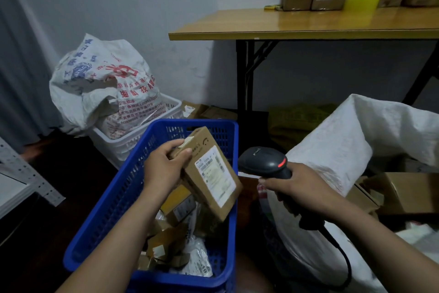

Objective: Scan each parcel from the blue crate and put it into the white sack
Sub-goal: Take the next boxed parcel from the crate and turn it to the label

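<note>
Dim storeroom floor lay below; my left hand [166,166] gripped a flat brown cardboard parcel [209,174] over the blue plastic crate [114,200], label facing the black handheld scanner [263,164] clenched in my right hand [299,190]. Scanning seemed underway; next, the white woven sack [337,150] to my right.

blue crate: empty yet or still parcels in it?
Not empty. The blue crate holds several cardboard and plastic-wrapped parcels below the box in the left hand.
</note>
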